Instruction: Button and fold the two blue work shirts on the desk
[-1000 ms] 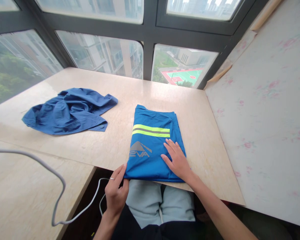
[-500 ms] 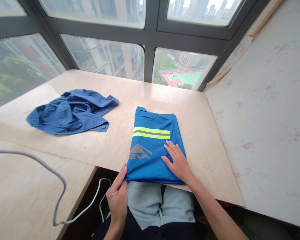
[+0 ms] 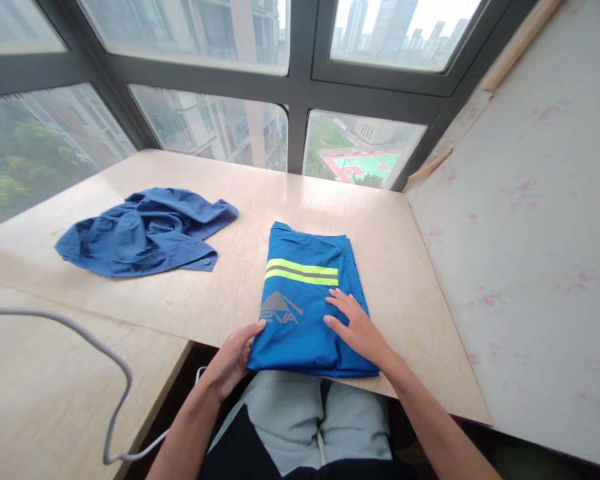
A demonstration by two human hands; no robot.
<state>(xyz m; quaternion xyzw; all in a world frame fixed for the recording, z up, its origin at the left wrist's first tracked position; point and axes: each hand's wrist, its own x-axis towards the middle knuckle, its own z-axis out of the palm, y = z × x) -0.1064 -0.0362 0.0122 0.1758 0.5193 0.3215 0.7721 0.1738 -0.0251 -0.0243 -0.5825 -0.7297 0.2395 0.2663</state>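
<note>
A folded blue garment lies on the board near its front edge. It carries a yellow-green stripe with a grey middle band and a grey triangular logo. My left hand is at its left edge, the thumb on top and the fingers partly hidden beside or under the cloth. On the right part of the garment rests my right hand, palm down, its fingers stretched out and apart. A darker blue garment with a button lies crumpled to the left, touched by neither hand.
The pale board runs back to grey-framed windows. A flower-patterned wall stands on the right. A grey-white cable loops over the lower-left board and the dark gap beside my legs.
My left hand has moved up along the folded garment's left edge, from its lower corner. My right hand stays on the garment, almost in place. The view has tilted slightly upward.
</note>
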